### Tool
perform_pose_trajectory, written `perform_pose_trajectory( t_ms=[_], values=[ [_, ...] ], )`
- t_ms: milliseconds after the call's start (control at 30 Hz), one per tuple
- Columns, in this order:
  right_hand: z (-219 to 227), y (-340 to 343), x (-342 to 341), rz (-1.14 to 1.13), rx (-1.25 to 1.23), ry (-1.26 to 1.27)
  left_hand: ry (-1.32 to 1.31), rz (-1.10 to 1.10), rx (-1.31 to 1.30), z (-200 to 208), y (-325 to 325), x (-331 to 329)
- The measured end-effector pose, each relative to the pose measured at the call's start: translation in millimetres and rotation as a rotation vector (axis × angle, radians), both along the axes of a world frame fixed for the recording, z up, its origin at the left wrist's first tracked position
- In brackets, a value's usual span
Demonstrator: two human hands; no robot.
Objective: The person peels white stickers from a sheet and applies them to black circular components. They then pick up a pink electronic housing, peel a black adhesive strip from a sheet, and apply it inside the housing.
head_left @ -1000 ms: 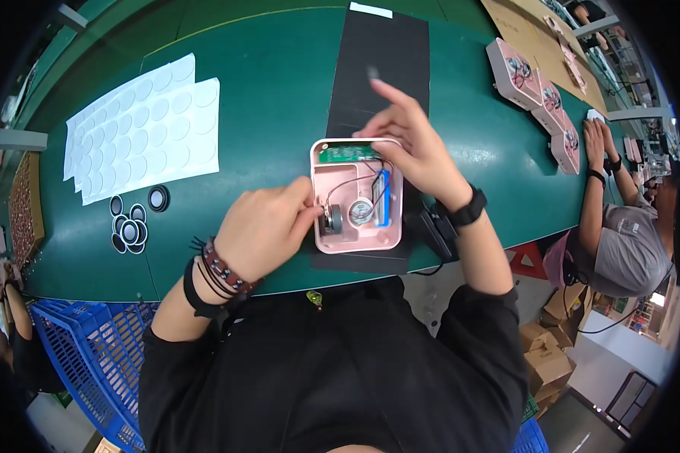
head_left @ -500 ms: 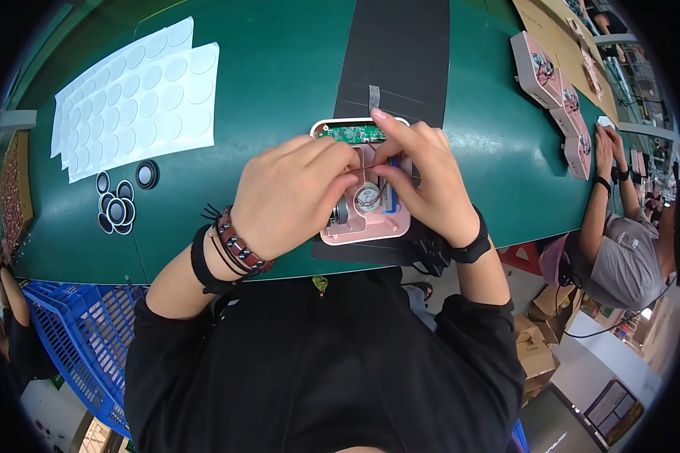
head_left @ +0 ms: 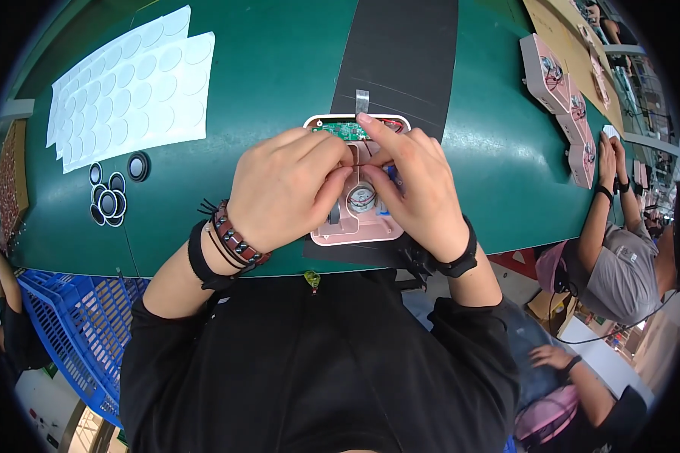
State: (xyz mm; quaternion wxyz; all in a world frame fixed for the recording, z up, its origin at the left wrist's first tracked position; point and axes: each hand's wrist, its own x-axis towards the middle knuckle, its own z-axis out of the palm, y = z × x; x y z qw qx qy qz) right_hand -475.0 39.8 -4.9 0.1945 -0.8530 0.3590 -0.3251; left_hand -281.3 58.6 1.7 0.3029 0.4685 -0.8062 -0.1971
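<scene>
Smooth, rounded pink box; circuit board at 12 o'clock; left hand, right hand pinched closed on thin wire.

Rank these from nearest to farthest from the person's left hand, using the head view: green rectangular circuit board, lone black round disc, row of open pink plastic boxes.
1. Green rectangular circuit board: just ahead and right of the left hand.
2. Lone black round disc: out to the left.
3. Row of open pink plastic boxes: far right, beyond the right hand.
</scene>
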Motion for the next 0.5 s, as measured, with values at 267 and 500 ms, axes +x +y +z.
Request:
perform_pose_trajectory(
  t_ms=[267,500],
  values=[
    [12,-13,-11,0.126,0.082,-0.059,0.033,0.021,0.01,-2,2,0],
    [12,-12,-1,0.064,0.223,-0.024,0.065,0.053,0.024,-2,2,-1]
  ],
)
